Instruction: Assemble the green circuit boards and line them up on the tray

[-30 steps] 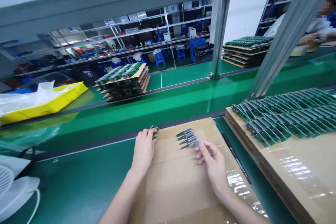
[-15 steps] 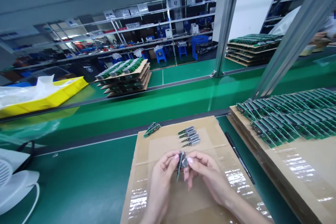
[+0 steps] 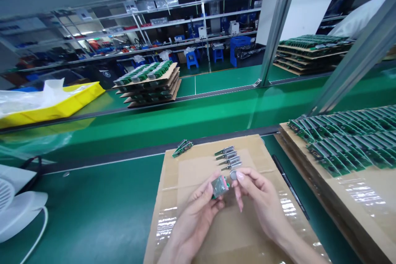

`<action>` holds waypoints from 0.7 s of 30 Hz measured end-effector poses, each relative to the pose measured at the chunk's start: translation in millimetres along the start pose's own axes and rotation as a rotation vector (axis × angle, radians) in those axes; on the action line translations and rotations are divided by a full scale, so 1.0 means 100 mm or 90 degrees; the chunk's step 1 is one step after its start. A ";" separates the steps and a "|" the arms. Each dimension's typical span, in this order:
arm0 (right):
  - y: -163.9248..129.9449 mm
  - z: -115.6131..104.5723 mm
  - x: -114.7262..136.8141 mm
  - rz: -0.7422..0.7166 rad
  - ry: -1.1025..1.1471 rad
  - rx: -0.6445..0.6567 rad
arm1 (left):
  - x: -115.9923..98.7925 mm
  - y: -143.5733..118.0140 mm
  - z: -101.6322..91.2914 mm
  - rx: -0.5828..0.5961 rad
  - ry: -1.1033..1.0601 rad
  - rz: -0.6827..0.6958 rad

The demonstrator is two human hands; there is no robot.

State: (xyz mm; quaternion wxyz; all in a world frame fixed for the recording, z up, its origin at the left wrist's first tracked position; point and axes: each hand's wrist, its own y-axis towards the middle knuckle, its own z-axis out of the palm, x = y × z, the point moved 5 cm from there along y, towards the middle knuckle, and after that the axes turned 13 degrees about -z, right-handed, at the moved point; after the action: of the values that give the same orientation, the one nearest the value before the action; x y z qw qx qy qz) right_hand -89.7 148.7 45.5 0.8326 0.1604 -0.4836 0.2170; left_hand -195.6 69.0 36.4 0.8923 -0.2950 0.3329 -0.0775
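Observation:
My left hand (image 3: 198, 210) pinches a small green circuit board (image 3: 220, 186) over the cardboard sheet (image 3: 198, 173). Close beside it, my right hand (image 3: 260, 204) holds a round silver coin cell (image 3: 233, 175) between thumb and forefinger. A short row of small boards with metal ends (image 3: 228, 158) lies on the cardboard just beyond my fingers. Two loose green boards (image 3: 182, 148) rest at the cardboard's far left corner.
A big cardboard sheet with rows of green boards (image 3: 343, 144) fills the right. A black pen (image 3: 289, 183) lies between the sheets. A white fan (image 3: 15, 202) stands at left. Across the green belt (image 3: 154, 123) sit stacked board trays (image 3: 148, 84) and a yellow bin (image 3: 52, 107).
My left hand came back from the far left corner of the cardboard with a green board. Both hands met at the middle; the board now lies flat toward me and the coin cell sits apart.

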 end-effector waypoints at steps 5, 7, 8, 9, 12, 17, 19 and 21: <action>-0.02 0.08 0.02 0.043 0.072 0.028 | 0.01 -0.01 0.10 0.045 0.054 0.022; 0.00 0.07 0.04 0.051 0.093 -0.003 | 0.03 -0.01 0.09 0.044 0.031 0.002; 0.02 0.05 0.05 0.053 0.097 -0.016 | 0.05 0.00 0.08 0.045 0.004 -0.013; 0.02 0.03 0.05 0.054 0.091 -0.029 | 0.07 0.00 0.07 0.047 -0.030 -0.028; 0.01 -0.03 0.04 0.017 0.001 -0.046 | 0.12 0.01 0.04 0.046 -0.134 -0.059; -0.09 -0.01 0.03 -0.104 -0.271 0.028 | 0.16 0.02 0.01 0.026 -0.194 -0.076; -0.13 0.02 0.04 -0.165 -0.361 0.067 | 0.18 0.03 0.02 0.031 -0.190 -0.073; -0.14 0.05 0.07 -0.217 -0.416 0.084 | 0.19 0.03 0.02 0.034 -0.190 -0.067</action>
State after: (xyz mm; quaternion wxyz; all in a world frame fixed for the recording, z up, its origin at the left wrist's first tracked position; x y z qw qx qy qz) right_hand -83.1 135.5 53.0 0.6466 0.3527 -0.6750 0.0435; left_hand -180.2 66.5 25.3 0.9341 -0.2963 0.1785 -0.0883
